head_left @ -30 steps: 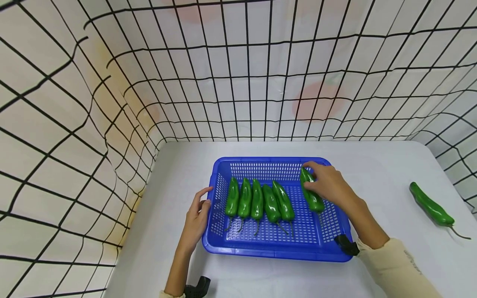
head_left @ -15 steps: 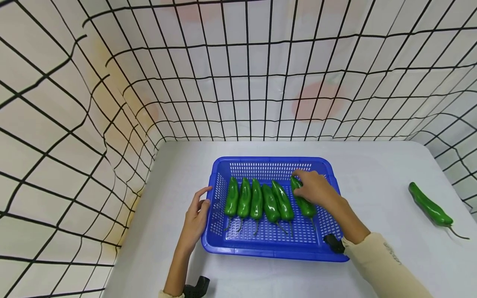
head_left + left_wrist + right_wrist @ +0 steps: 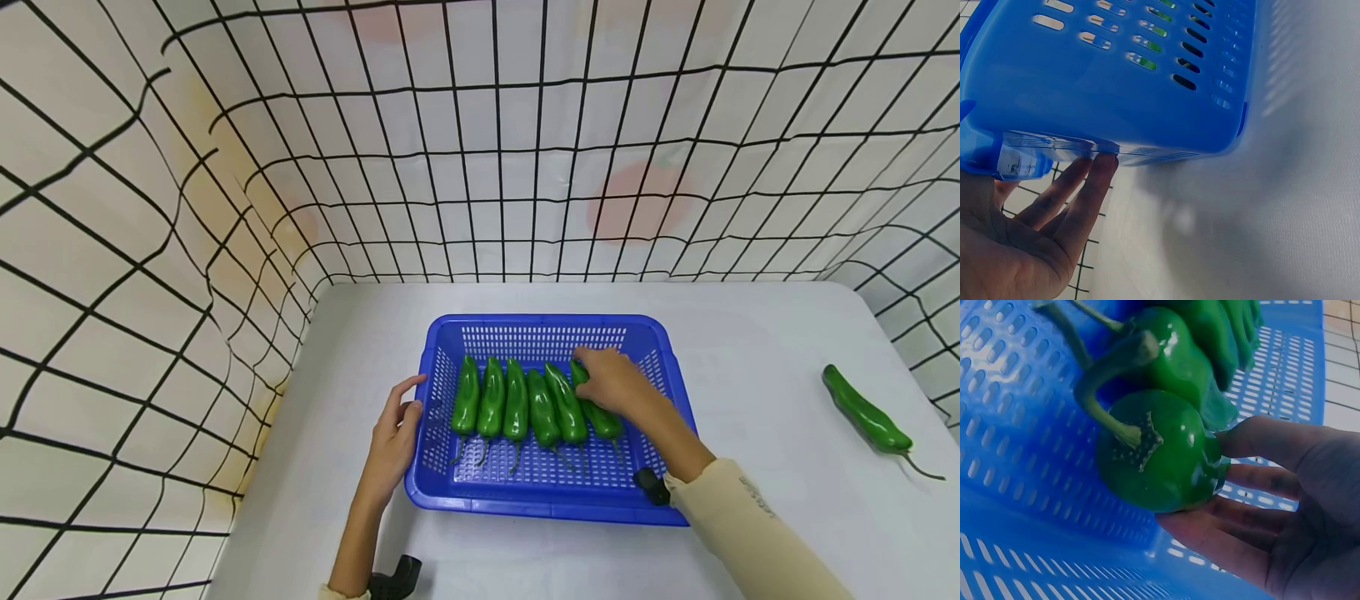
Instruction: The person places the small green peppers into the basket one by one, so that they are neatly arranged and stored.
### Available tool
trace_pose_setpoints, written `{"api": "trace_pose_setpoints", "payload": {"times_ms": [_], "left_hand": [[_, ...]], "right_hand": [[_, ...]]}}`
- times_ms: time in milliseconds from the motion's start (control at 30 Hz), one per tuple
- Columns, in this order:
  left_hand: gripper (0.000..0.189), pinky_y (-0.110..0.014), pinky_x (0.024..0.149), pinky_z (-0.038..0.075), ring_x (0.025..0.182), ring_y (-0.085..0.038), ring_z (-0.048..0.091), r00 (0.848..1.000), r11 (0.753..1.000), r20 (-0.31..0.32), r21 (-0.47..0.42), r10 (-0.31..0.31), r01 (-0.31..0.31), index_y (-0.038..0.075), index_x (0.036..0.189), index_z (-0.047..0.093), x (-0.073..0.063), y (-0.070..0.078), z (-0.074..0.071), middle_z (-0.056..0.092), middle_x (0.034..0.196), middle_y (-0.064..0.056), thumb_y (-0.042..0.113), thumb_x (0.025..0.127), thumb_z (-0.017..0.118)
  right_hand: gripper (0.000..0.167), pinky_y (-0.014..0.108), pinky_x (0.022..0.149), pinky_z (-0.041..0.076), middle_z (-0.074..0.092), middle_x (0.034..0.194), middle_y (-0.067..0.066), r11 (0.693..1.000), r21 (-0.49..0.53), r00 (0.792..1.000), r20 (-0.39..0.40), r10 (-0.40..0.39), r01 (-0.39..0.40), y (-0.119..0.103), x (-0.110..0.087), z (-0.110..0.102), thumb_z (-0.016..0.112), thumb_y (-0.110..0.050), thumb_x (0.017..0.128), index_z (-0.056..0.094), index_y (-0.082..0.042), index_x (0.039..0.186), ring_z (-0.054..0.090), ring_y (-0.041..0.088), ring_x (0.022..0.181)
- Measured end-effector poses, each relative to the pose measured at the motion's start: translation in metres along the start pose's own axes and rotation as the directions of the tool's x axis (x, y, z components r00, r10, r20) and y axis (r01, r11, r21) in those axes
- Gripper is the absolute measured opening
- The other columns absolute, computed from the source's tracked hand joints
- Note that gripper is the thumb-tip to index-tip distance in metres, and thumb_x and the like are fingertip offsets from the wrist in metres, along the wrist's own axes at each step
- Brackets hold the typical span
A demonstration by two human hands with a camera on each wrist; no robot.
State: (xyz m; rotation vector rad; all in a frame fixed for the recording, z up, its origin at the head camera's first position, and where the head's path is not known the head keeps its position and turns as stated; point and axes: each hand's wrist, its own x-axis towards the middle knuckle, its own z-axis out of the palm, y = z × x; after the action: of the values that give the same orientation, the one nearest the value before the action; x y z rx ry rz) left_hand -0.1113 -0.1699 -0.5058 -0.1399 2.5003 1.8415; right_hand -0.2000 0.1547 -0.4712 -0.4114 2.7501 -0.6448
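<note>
A blue plastic basket [image 3: 547, 506] with perforated sides holds several long green peppers [image 3: 516, 400], laid side by side with their stems toward me. My right hand [image 3: 617, 385] grips the rightmost pepper [image 3: 604, 422] inside the basket, thumb on one side and fingers on the other. Seen from the right wrist, that pepper [image 3: 1160, 462] points its stem end at the camera and lies against its neighbour. At the basket's left end, my left hand [image 3: 392, 443] rests its fingers on the outside. The left wrist view has these extended fingertips [image 3: 1107, 164] against the basket wall [image 3: 1085, 94].
Another green pepper [image 3: 866, 414] lies on the white table [image 3: 757, 358] to the far right. Black wire mesh [image 3: 517, 179] rises along the back and both sides. A small black device [image 3: 651, 486] sits at the right wrist, and another black device [image 3: 397, 577] at the left.
My right hand has moved left with the pepper, bringing it down beside the others in the basket. The left hand has stayed at the basket's left end.
</note>
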Motion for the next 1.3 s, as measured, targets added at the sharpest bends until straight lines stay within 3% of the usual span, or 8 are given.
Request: {"api": "trace_pose_setpoints", "payload": {"times_ms": [267,600,1000,1100,1300], "left_hand": [[0.039,-0.042,0.072,0.060,0.095,-0.034,0.068,1.000,1.000,-0.003,0.005,0.002,-0.002,0.033,0.145,0.045,0.000,0.000,0.000,0.063,0.122,-0.020,0.021,0.108,0.041],[0.039,-0.043,0.073,0.060,0.098,-0.035,0.067,1.000,1.000,-0.004,0.006,0.002,-0.002,0.032,0.145,0.045,0.002,-0.001,0.001,0.062,0.124,-0.021,0.022,0.107,0.041],[0.038,-0.042,0.071,0.060,0.096,-0.036,0.068,1.000,1.000,0.000,0.005,0.000,0.000,0.031,0.145,0.046,0.001,-0.002,0.000,0.062,0.122,-0.022,0.023,0.108,0.041],[0.038,-0.042,0.071,0.060,0.096,-0.036,0.068,1.000,1.000,0.000,0.003,-0.003,0.003,0.031,0.145,0.046,0.001,-0.002,0.000,0.062,0.122,-0.022,0.023,0.108,0.041],[0.038,-0.042,0.071,0.060,0.095,-0.035,0.068,1.000,1.000,-0.001,0.004,-0.001,0.001,0.031,0.145,0.046,0.001,-0.002,0.000,0.062,0.121,-0.022,0.023,0.108,0.041]], "right_hand": [[0.048,0.035,0.061,0.054,0.064,0.091,0.017,1.000,0.007,1.000,0.010,-0.001,0.001,-0.005,0.003,0.009,0.070,-0.002,0.081,0.057,0.007,0.126,0.061,0.026,0.074],[0.049,0.037,0.064,0.055,0.065,0.102,0.024,0.998,0.052,0.999,0.035,-0.031,0.029,-0.006,0.001,0.010,0.065,-0.002,0.085,0.052,0.008,0.132,0.063,0.027,0.077],[0.045,0.035,0.055,0.049,0.064,0.097,0.024,0.997,0.078,0.999,0.031,0.007,-0.009,-0.002,-0.003,0.006,0.052,0.000,0.091,0.048,0.008,0.135,0.056,0.022,0.062],[0.045,0.031,0.050,0.044,0.062,0.086,0.019,0.996,0.090,1.000,0.015,0.016,-0.017,-0.001,-0.004,0.002,0.051,0.000,0.091,0.049,0.008,0.135,0.051,0.018,0.055],[0.043,0.024,0.043,0.029,0.046,0.060,0.003,0.994,0.105,0.996,-0.084,-0.031,0.040,0.006,-0.007,-0.017,0.051,-0.002,0.090,0.054,0.005,0.132,0.036,0.011,0.046]]}}
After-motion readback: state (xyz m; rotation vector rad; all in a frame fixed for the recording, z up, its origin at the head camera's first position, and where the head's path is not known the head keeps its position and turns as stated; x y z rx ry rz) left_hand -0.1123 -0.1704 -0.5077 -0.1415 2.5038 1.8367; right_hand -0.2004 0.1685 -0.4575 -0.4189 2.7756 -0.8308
